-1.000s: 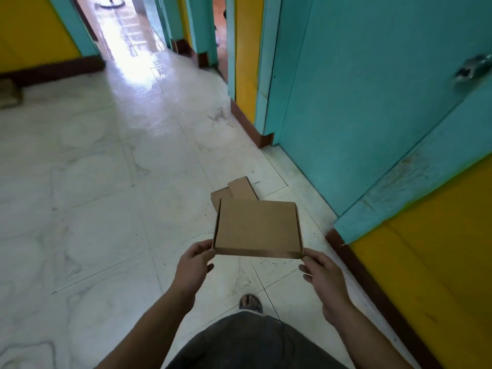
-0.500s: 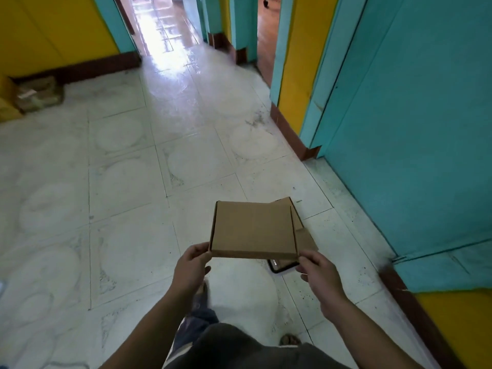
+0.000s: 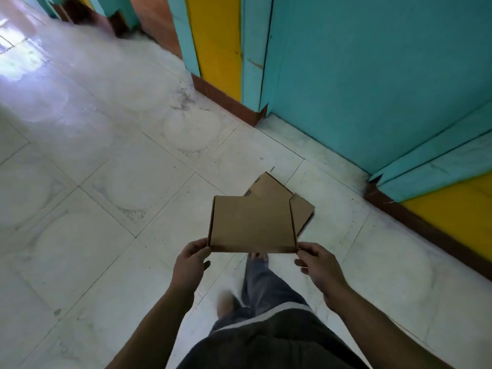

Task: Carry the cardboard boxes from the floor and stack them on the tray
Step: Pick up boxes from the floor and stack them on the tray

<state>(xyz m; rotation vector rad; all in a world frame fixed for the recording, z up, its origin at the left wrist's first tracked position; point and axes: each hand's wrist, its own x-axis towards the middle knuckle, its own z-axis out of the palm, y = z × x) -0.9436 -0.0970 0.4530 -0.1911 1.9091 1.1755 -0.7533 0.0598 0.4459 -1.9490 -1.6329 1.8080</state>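
The left hand (image 3: 190,262) and the right hand (image 3: 318,265) are gripping the near corners of a flat cardboard box (image 3: 253,225), one on each side. Further cardboard boxes (image 3: 269,186) are lying beyond it, partly hidden behind it, down on the floor (image 3: 106,209). A door (image 3: 372,75) is standing to the right.

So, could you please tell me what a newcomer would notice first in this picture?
A flat cardboard box sits at the centre, held at its near corners by the left hand and the right hand. Just beyond it, more boxes peek out low over the pale tiled floor. To the right, a turquoise door and yellow wall blaze with colour.
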